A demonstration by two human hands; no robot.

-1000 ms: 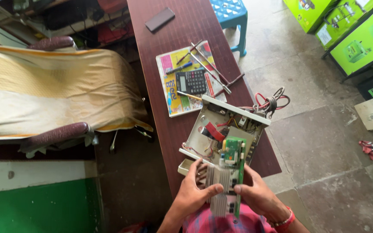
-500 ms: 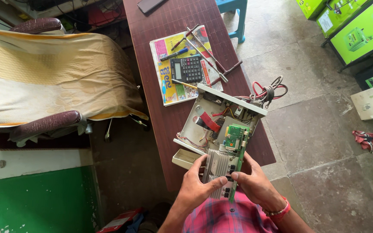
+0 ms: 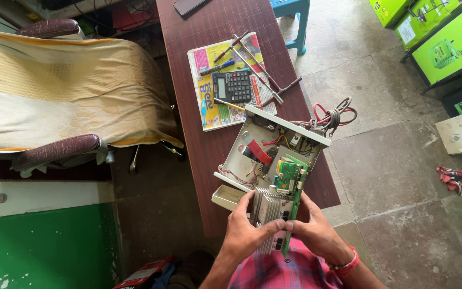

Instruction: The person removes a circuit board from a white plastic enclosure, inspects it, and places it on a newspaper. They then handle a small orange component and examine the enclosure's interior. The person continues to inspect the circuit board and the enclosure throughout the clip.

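My left hand (image 3: 248,231) and my right hand (image 3: 314,231) together hold a green circuit board (image 3: 290,177) with a finned metal heat sink (image 3: 268,207) fixed to it. The left fingers wrap the heat sink side, the right fingers pinch the board's lower edge. The board hangs over the near end of an opened cream metal case (image 3: 252,139) with red and other wires inside. The case lies on a dark red wooden table (image 3: 204,144). A bundle of red and grey cables (image 3: 331,115) trails off the case's far right corner.
Farther up the table lie a black calculator (image 3: 231,85), a blue pen (image 3: 216,67) and several long screwdrivers (image 3: 258,67) on a colourful paper. A cloth-covered armchair (image 3: 60,91) stands left. Green boxes (image 3: 445,37) are at the upper right, and a blue stool (image 3: 291,10) stands beyond the table.
Both hands have kept hold of the circuit board and shifted it slightly lower over the case's near end; the head view has tilted a little.
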